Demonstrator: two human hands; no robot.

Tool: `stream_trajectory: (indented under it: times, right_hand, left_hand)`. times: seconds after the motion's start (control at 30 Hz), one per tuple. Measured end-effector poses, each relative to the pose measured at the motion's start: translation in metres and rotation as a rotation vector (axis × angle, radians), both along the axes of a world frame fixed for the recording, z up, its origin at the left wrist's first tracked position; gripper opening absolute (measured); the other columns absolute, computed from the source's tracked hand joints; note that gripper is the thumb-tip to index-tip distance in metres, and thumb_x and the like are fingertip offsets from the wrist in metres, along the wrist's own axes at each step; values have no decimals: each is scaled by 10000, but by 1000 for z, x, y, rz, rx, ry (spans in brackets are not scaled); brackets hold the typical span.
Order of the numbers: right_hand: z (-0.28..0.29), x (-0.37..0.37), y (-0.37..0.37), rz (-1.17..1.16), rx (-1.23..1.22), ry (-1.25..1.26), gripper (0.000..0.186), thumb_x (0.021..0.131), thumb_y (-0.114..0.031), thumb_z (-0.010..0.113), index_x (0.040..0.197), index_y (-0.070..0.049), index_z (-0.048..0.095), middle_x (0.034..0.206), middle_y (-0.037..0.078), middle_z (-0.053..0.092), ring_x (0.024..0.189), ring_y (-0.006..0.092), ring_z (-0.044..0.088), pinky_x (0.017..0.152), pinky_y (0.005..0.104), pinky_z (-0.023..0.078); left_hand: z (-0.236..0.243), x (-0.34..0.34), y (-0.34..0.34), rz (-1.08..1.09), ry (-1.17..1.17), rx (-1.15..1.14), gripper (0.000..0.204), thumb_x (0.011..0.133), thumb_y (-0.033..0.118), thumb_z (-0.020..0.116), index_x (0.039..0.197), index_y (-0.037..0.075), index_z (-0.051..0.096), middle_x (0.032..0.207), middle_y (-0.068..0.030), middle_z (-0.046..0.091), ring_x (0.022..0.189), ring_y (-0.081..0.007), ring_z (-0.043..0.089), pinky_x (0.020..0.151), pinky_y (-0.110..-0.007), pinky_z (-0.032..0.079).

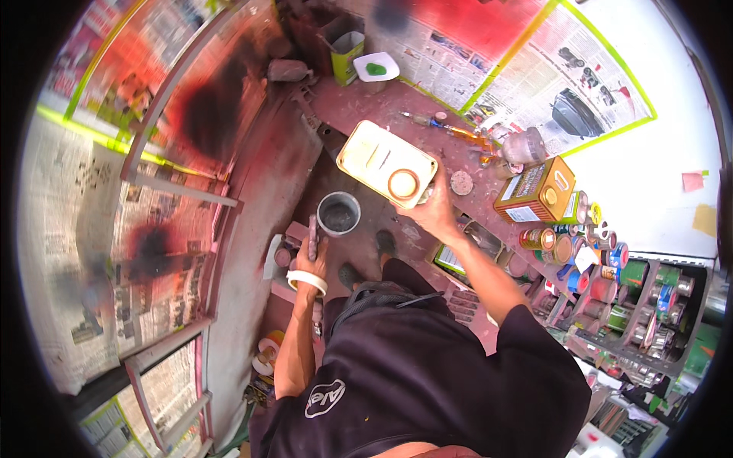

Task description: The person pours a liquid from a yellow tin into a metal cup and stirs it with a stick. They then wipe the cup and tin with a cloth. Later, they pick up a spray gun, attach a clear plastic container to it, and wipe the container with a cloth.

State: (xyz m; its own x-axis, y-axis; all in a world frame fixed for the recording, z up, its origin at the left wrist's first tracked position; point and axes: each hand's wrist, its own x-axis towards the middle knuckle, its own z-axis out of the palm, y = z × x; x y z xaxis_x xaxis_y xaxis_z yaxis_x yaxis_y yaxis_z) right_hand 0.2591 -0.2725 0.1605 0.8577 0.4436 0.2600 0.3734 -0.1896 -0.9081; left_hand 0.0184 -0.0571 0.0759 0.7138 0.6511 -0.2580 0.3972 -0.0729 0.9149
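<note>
1 rect. can (pixel 382 156) in R hand (pixel 434 212), fingers bent round its side, held up near bench (pixel 347 107) | L hand (pixel 314 263): fingers curled at stick (pixel 312 233), grip unclear, by grey tub (pixel 338 231)

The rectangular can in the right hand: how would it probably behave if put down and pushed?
The rectangular can probably keeps its shape, as its rim looks even. Its boxy outline should make it slide rather than roll. The right hand alone supports it, so it may be manageable in weight, though its contents are hidden.
</note>
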Motion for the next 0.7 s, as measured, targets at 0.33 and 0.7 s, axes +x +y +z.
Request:
stream_trajectory:
  times: [0.33,0.7]
  right_hand:
    - [-38,98,64,-208,154,49,1064,648,-199,1003,1482,9,376,1395,194,554,1310,291,561,1104,427,474]
    - [-55,193,132,-76,99,25,1328,581,-355,1040,1603,-3,269,1534,240,471,1452,360,462,1223,446,392]
  left_hand:
    - [-20,-25,-7,195,23,-24,347,1032,333,716,1039,-13,717,891,-50,727,819,-134,627,778,-312,512]
    - [-58,-27,-20,174,63,-18,347,1018,389,730,995,51,654,739,2,571,552,-81,448,498,-296,347]
